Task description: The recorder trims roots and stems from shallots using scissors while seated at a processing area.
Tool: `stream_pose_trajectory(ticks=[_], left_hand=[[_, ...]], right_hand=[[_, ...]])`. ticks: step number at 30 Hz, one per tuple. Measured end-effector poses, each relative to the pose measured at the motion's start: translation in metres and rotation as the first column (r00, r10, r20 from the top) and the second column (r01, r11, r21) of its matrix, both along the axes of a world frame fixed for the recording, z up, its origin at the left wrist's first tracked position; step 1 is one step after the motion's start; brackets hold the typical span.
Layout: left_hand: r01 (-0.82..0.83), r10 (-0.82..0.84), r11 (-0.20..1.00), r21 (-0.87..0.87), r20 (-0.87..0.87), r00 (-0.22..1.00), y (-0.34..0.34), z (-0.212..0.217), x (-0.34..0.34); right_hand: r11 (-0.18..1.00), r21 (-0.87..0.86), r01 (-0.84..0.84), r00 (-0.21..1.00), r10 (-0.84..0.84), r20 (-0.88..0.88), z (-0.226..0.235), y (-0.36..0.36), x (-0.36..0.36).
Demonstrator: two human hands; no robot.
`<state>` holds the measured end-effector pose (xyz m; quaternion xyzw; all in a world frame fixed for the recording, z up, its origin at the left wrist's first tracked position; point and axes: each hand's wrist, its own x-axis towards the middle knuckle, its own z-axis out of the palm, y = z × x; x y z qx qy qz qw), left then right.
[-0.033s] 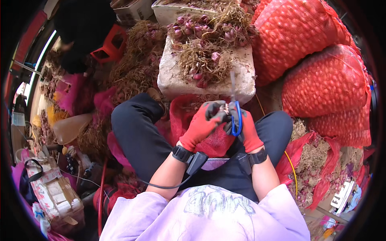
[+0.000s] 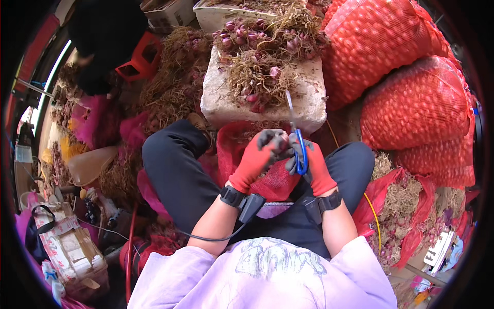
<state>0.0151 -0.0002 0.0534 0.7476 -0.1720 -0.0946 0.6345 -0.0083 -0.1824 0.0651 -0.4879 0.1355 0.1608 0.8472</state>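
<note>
Seated over a red mesh bag (image 2: pixel 242 149) held open between the knees; both hands in red gloves with dark fingertips, met just above the bag mouth. Left hand (image 2: pixel 260 154) closed, fingertips pinched on a small item, most likely a single shallot, too hidden by the glove to confirm. Right hand (image 2: pixel 313 167) closed around blue-handled scissors (image 2: pixel 298 139), blades pointing up and away toward the foam box; blade gap too fine to judge. Black bands on both wrists, a cable trailing from the left one.

White foam box (image 2: pixel 265 90) just ahead of the knees, serving as worktop, heaped with untrimmed shallots (image 2: pixel 257 56), purple bulbs tangled in dry roots and stalks. Filled red net sacks (image 2: pixel 411 82) stacked to the right; loose trimmings (image 2: pixel 175 77) piled to the left and on the floor at lower right.

Judged step: trimming of one bulb in hand, over the bag. Judged requirement for the next move: blades brought down onto root or stalk close to the bulb, clear of the left fingertips; steady pinch needed; trimmed bulb apparently meant for the bag below.
</note>
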Motion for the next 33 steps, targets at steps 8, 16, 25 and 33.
stream_pose_trajectory(ticks=[8, 16, 25, 33], left_hand=[[-0.156, -0.529, 0.615, -0.773, -0.551, 0.645, -0.003, -0.017, 0.012], [-0.363, -0.176, 0.761, -0.537, -0.710, 0.681, -0.011, -0.025, 0.000], [0.094, -0.175, 0.946, -0.310, -0.244, 0.954, -0.011, -0.017, 0.001], [-0.153, 0.052, 0.968, 0.198, 0.437, 0.898, -0.009, -0.016, -0.001]], right_hand=[[0.988, -0.140, 0.062, 0.994, -0.049, 0.095, 0.006, 0.002, 0.002], [0.972, -0.236, 0.020, 0.970, 0.039, 0.241, 0.008, 0.016, -0.003], [0.994, -0.046, 0.103, 0.970, -0.090, 0.226, -0.005, 0.006, -0.002], [0.961, 0.183, 0.209, 0.965, -0.233, 0.121, 0.000, -0.014, 0.004]])
